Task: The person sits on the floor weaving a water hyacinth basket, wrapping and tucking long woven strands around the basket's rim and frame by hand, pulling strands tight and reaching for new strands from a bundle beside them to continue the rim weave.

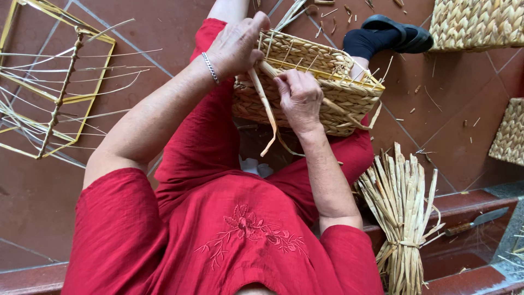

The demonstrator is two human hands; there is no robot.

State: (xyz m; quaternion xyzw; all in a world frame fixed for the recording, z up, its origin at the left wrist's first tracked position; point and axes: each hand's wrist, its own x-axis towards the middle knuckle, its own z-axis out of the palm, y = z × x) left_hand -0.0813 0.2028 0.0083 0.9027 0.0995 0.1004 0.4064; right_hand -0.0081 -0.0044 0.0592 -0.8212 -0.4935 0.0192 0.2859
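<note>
While the basket is propped on the lap, both hands are kept at its near wall. The left hand is closed over the near-left rim, a metal bracelet worn at the wrist. The right hand is pinched on a flat straw strand, which is drawn from the rim and left hanging below the basket's near side.

Basket: rectangular, woven from pale dried rush, rough braided texture; thin yellow frame rods are seen along the top edge, with loose strand ends sticking out at the right corner.

Around the basket:
- Left of it, well apart: a bare yellow wire frame is laid on the tiles, with thin loose stalks threaded across it.
- Beyond it, just past the far-right corner: a foot in a dark sock and black sandal.
- Far right of it: two more woven pieces are cut by the picture edge, one at the top, one lower.
- Near right of it: a tied bundle of rush is stood against the red step.
- Right of that bundle: a knife is laid on the step.
- Straw scraps are scattered over the red-brown floor tiles.

The view of the basket's near-left wall is blocked by the left hand. No packages or labels are visible. Red clothing with embroidered flowers is worn.
</note>
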